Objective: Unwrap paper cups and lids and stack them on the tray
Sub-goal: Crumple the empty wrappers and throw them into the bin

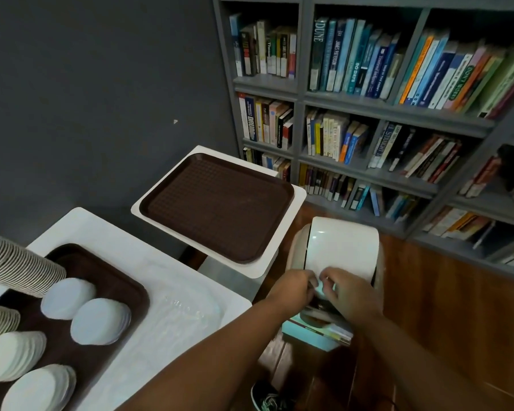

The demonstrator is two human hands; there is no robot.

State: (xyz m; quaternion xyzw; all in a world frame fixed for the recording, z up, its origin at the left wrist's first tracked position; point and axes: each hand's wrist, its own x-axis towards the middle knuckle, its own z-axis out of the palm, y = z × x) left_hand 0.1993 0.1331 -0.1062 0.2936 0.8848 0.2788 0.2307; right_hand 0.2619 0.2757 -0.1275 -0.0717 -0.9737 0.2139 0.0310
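Observation:
Both hands meet low at the right, in front of a large white rounded object [341,244]. My left hand [294,287] and my right hand [350,292] pinch a small pale package [321,287] between their fingertips; what it holds is hidden. At the near left, a brown tray [131,287] carries several stacks of white lids [100,321] lying on their sides. Two long stacks of ribbed paper cups [18,262] lean over its left side. A second brown tray [217,206], with nothing on it, lies on a small white table [298,192] farther back.
Crumpled clear plastic wrap [184,315] lies on the near white table [101,226] beside the loaded tray. Books and a pale box [321,330] sit under my hands. A grey bookshelf [368,99] fills the right, over a wooden floor [445,307]. A shoe [264,397] shows at the bottom.

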